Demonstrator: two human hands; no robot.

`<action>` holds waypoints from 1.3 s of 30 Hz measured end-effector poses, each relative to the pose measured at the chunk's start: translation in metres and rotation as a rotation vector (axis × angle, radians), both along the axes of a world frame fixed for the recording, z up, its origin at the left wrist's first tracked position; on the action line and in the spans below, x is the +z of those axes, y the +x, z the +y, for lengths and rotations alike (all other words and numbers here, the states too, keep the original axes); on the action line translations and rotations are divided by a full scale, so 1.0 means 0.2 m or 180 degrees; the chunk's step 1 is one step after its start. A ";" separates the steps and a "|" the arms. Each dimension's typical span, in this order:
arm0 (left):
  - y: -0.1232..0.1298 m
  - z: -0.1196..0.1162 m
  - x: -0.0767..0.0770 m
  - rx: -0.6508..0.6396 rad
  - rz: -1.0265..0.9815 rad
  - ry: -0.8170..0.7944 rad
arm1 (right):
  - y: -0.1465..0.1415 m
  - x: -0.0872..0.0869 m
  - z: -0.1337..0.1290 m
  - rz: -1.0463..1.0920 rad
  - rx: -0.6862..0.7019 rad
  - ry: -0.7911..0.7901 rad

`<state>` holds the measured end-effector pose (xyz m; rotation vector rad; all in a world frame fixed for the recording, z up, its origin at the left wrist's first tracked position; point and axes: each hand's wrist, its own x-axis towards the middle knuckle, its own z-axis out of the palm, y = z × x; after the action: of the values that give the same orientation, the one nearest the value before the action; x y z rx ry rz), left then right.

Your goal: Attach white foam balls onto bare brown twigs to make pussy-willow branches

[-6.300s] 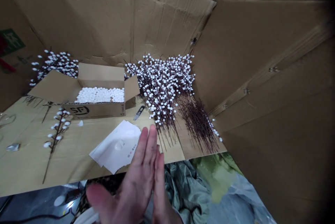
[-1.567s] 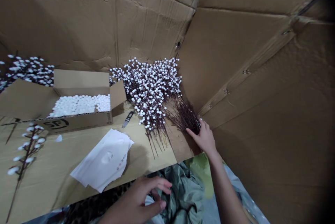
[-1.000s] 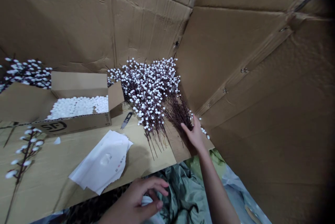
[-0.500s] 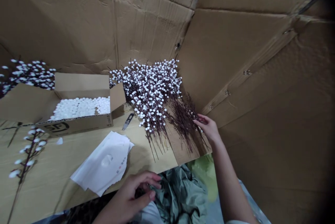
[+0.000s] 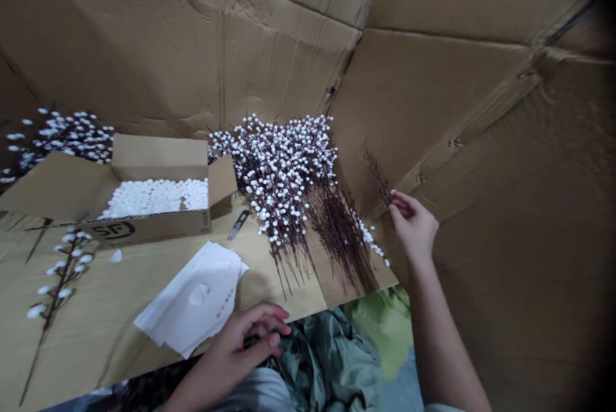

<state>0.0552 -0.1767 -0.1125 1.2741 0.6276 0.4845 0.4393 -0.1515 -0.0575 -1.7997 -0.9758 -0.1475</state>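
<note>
My right hand (image 5: pixel 414 224) pinches a bare dark brown artificial twig (image 5: pixel 376 173), raised above the table's right end beside the cardboard wall. Below and left of it lies a pile of similar bare twigs (image 5: pixel 339 235), with loose white foam berries (image 5: pixel 371 239) along its right side. My left hand (image 5: pixel 255 337) hovers at the table's front edge, fingers loosely curled and apart, holding nothing. Closest to it is a stack of white paper (image 5: pixel 195 296). Behind the bare twigs is a heap of white-berried branches (image 5: pixel 283 168).
An open cardboard box (image 5: pixel 158 226) holds many white berries (image 5: pixel 156 197). Thread snips (image 5: pixel 238 224) lie beside it. One berry branch (image 5: pixel 55 293) rests at the left, with more branches (image 5: pixel 67 136) behind the box. Cardboard walls (image 5: pixel 433 97) enclose the back and right.
My right hand has lifted a bare twig off the pile and moved up and right with it, uncovering the loose berries. My left hand has hardly moved.
</note>
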 end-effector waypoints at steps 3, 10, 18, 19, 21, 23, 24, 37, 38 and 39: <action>0.01 0.01 0.03 -0.0058 -0.0039 0.0061 | -0.05 0.07 -0.01 -0.0060 0.0052 0.0269; 0.04 0.05 0.06 -0.0105 -0.0024 0.0268 | -0.11 0.01 0.04 0.0032 0.0319 0.0180; 0.03 0.06 0.04 0.0050 -0.0002 0.0179 | -0.23 -0.10 0.02 0.0227 0.0394 0.0079; 0.05 0.06 0.05 0.0107 -0.0036 0.0141 | -0.28 -0.10 0.00 0.0247 0.0461 0.0108; 0.11 0.07 0.08 0.0257 -0.0176 -0.0004 | -0.37 -0.09 -0.02 0.0305 0.0603 0.0138; 0.20 0.10 0.13 0.0496 -0.0408 -0.0238 | -0.45 -0.08 -0.04 0.0366 0.0676 0.0176; 0.26 0.12 0.15 0.0627 -0.0481 -0.0285 | -0.48 -0.08 -0.05 0.0393 0.0698 0.0196; 0.58 0.25 0.38 0.1125 -0.1542 -0.0651 | -0.87 0.03 -0.18 0.1008 0.1450 0.0575; 0.55 0.25 0.38 0.1141 -0.1587 -0.0642 | -0.89 0.05 -0.19 0.1030 0.1429 0.0623; 0.53 0.24 0.39 0.1150 -0.1652 -0.0613 | -0.91 0.06 -0.20 0.1016 0.1410 0.0645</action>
<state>0.1611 -0.1284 -0.0346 0.8034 0.4470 0.9906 0.2580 -0.1921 -0.0447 -1.3356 -1.0584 0.2992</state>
